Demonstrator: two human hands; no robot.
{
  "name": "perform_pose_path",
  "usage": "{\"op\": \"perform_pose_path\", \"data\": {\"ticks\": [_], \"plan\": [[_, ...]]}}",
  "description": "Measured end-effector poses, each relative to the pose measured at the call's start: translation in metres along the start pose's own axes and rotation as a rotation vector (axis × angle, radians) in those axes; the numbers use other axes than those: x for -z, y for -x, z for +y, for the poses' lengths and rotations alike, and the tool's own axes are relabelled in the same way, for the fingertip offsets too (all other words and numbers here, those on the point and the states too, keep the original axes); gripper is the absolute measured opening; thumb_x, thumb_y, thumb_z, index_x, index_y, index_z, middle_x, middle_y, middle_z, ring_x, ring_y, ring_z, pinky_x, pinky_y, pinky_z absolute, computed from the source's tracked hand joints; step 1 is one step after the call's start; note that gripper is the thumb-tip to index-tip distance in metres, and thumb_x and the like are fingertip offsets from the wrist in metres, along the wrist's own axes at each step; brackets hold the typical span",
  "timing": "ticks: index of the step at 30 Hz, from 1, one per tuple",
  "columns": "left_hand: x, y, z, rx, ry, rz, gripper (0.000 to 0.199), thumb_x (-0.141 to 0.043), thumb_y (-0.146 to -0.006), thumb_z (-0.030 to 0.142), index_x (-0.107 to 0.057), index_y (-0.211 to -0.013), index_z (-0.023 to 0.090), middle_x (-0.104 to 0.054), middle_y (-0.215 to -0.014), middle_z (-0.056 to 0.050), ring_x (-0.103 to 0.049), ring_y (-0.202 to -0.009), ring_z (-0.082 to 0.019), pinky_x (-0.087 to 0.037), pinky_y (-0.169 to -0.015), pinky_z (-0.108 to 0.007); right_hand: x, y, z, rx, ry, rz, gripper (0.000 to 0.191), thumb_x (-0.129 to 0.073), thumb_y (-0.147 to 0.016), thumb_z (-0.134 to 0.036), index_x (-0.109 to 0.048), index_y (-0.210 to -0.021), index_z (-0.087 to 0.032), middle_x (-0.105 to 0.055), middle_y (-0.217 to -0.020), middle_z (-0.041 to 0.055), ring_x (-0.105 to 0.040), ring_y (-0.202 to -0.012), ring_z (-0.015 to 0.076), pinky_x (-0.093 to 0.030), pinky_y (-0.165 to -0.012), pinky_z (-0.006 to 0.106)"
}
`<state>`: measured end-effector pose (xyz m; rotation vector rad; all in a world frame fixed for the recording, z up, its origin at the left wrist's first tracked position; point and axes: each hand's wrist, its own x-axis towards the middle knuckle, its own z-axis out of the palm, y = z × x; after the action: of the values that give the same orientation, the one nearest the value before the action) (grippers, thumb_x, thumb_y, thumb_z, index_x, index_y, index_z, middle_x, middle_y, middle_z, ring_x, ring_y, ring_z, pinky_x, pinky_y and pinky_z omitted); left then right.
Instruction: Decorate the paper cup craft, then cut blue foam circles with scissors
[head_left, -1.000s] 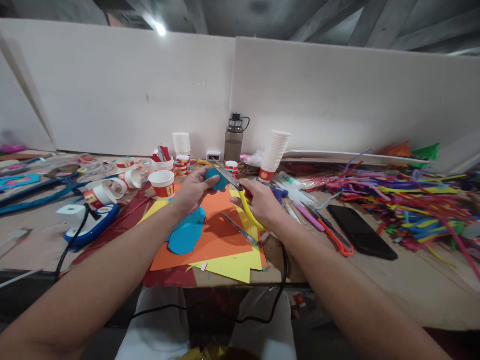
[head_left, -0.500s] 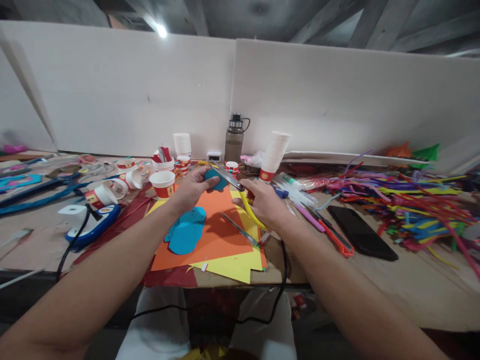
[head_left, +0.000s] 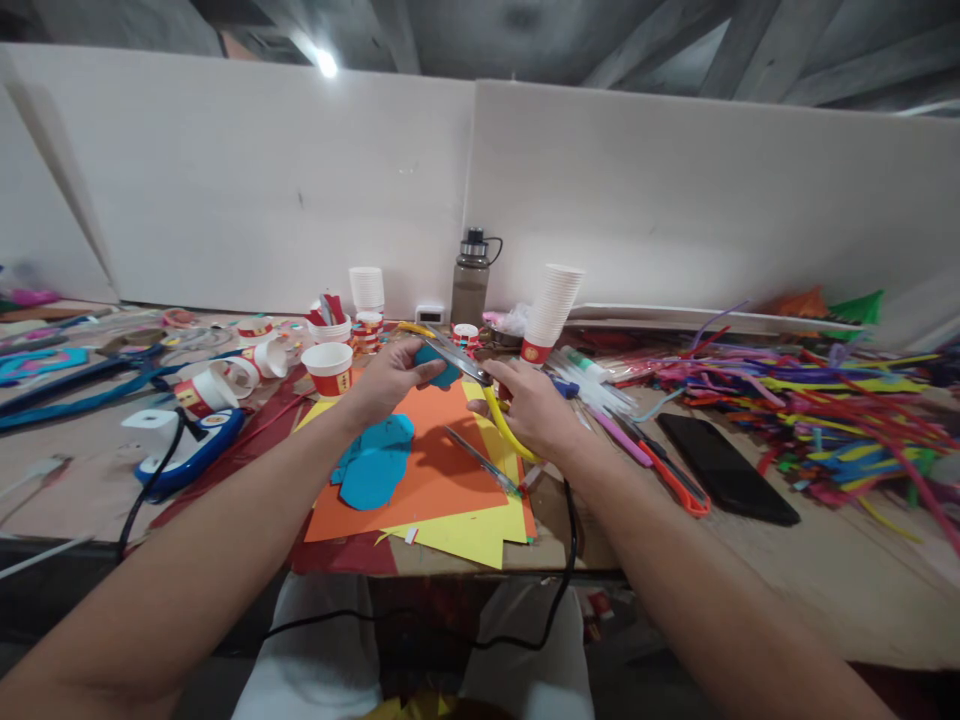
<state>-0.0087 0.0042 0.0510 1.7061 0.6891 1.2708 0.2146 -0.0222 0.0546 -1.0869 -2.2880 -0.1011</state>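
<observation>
**Blue paper (head_left: pixel 445 376) at scissors (head_left: pixel 471 368)**

Head view, clock centred on orange sheet (head_left: pixel 442 470): left hand (head_left: pixel 396 378) pinches the paper at 12. Right hand (head_left: pixel 523 402) grips scissors by yellow handles at 2, blades along paper's edge. Blue cutouts (head_left: pixel 376 468) on sheet at 9. Phone (head_left: pixel 727 466) on bench (head_left: pixel 765 575) at 3.

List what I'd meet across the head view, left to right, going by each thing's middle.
Power strip, nearest upright cup, left hand, blue piece in its grip, scissors, right hand, phone, pile of colored strips.
</observation>
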Motion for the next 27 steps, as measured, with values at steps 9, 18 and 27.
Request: {"op": "perform_pose_path", "data": {"ticks": [9,18,27], "plan": [[0.001,0.000,0.008,0.028,-0.063,-0.025,0.016,-0.069,-0.077,0.029,-0.070,-0.087,0.017,-0.069,-0.073,-0.005,-0.060,-0.065,-0.014,-0.037,-0.055,-0.025,0.003,0.001,-0.001,0.000,0.040,-0.015,0.050,-0.056,-0.085,-0.057,-0.060,-0.115,-0.017,-0.061,-0.091,0.0107,-0.053,-0.073,0.0186,-0.041,-0.069,0.029],[0.001,-0.001,0.015,0.045,-0.022,-0.037,0.018,-0.073,-0.072,0.031,-0.070,-0.080,0.015,-0.069,-0.074,-0.006,-0.063,-0.068,-0.016,-0.051,-0.067,-0.030,0.002,0.002,0.002,-0.013,0.082,-0.028,0.048,-0.058,-0.084,-0.056,-0.061,-0.113,-0.017,-0.061,-0.086,0.0089,-0.053,-0.069,0.0173,-0.039,-0.066,0.028],[0.006,-0.004,0.008,0.050,-0.017,0.082,0.024,-0.077,-0.068,0.026,-0.064,-0.086,0.014,-0.068,-0.073,-0.004,-0.063,-0.065,-0.016,-0.052,-0.065,-0.032,0.005,0.002,0.001,-0.042,0.100,-0.021,0.046,-0.059,-0.082,-0.057,-0.064,-0.106,-0.018,-0.063,-0.083,0.0085,-0.052,-0.067,0.0168,-0.035,-0.062,0.027]]}}
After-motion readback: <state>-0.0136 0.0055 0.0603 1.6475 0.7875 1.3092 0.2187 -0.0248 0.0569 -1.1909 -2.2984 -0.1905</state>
